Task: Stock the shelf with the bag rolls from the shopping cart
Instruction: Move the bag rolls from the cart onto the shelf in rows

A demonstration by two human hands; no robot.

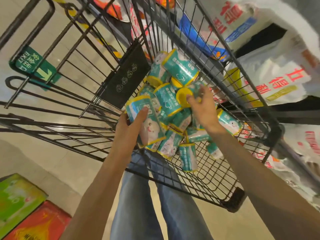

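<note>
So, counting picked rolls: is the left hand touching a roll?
Touching. The head view shows the left hand gripping a roll, fingers laid across its wrapper above the cart.

Two bare forearms come in from the near edge, no sleeves visible up to the frame limit, so short-sleeved or sleeveless top; can't tell which. Left hand (129,125) & right hand (202,108): no gloves, no rings, no watch or wristband seen on either wrist. Fingernails short, w/o polish as far as blur allows. Legs visible btwn the arms through and below the wire mesh: blue denim jeans (138,196), mid-wash, lighter faded patches down the thighs, faint vertical creases. Both legs clad the same; seam detail too blurred to read. Feet & shoes out of view; torso not seen at all.
</note>
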